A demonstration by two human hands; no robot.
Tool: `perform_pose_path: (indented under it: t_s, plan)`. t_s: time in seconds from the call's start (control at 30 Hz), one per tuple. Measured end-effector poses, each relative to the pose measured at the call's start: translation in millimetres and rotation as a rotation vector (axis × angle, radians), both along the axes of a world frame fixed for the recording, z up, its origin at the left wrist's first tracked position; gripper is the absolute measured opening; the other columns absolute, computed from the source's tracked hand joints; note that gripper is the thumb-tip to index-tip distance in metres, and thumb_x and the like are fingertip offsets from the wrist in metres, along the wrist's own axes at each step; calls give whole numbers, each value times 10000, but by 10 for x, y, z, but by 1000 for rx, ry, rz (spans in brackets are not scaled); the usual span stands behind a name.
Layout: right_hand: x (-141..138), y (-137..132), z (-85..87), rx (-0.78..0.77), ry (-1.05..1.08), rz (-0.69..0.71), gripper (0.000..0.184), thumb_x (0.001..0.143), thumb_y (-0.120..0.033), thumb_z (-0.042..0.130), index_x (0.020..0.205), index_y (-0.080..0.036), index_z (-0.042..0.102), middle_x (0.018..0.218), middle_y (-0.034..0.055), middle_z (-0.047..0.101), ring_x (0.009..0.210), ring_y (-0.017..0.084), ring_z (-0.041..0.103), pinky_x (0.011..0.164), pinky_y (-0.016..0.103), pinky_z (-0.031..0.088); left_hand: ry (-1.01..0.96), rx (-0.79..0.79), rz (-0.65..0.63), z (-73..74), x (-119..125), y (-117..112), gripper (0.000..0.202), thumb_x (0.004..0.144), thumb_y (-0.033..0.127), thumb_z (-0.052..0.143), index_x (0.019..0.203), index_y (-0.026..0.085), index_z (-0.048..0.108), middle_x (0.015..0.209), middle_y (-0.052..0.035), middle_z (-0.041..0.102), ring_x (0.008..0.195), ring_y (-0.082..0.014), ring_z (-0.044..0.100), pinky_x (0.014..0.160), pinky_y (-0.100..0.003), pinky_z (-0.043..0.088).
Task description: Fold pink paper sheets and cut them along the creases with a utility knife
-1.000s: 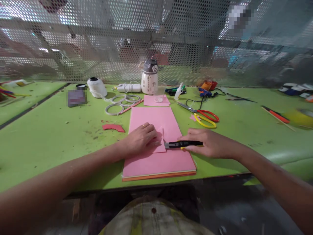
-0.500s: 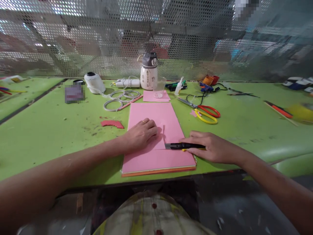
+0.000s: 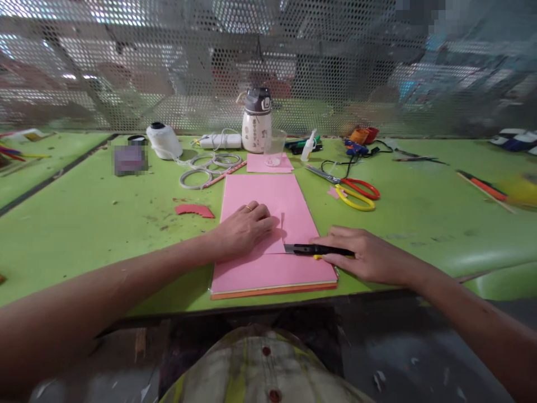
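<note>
A stack of pink paper sheets (image 3: 268, 274), with orange and pale layers showing at its front edge, lies on the green table. My left hand (image 3: 245, 226), fingers curled together, presses down a smaller piece of pink paper (image 3: 271, 243) on top of the stack. In my right hand (image 3: 363, 252) is a black utility knife (image 3: 304, 249) with a yellow part below, its fingers closed around the handle. The knife's blade points left and meets the smaller piece at its lower right corner. My left fingertips are partly hidden behind the hand.
Scissors (image 3: 358, 193) with red and yellow handles lie right of the stack. Behind stand a bottle (image 3: 257, 126), a clear cup (image 3: 274, 148) and a small glue bottle (image 3: 309, 146). Tape rings (image 3: 195, 179), a white thread spool (image 3: 163, 141) and a red paper scrap (image 3: 194, 210) are on the left.
The view has shifted slightly, so everything sits a little higher and to the right. Both hands keep nearly the same pose, and the blade stays by the smaller piece's corner.
</note>
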State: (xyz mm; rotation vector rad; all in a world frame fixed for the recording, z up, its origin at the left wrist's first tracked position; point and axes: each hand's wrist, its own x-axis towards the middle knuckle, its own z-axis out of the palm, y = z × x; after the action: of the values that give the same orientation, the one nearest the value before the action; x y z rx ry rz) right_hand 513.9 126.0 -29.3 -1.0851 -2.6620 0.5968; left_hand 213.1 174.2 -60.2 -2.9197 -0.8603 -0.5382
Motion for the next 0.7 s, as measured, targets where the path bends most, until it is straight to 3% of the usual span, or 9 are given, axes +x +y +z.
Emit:
perform_pose_path:
  t_s: [0.13,0.33,0.7]
  plan:
    - [-80,45,28,-17,-19,23,379,998,-296,508,1343,-221,646,978,88,680,874,216,653,801,326,499,9,-23,1,11,-7,-5,365,1056,372,366,1033,148,654,993,-128,591,921,-241,509,845,-385,466]
    - [-41,-86,39,-20,-13,-40,375,1012,-312,496,1342,-217,647,974,88,685,857,201,659,791,310,503,-4,-10,2,7,10,-6,382,1051,407,377,1019,146,653,979,-124,594,925,-241,509,857,-382,461]
    - [-217,-195,131,0,-68,-70,375,1004,-308,509,1350,-253,643,964,82,693,836,203,669,753,301,509,21,29,-6,-34,2,24,354,1055,359,366,990,149,644,991,-125,596,903,-243,503,835,-383,447]
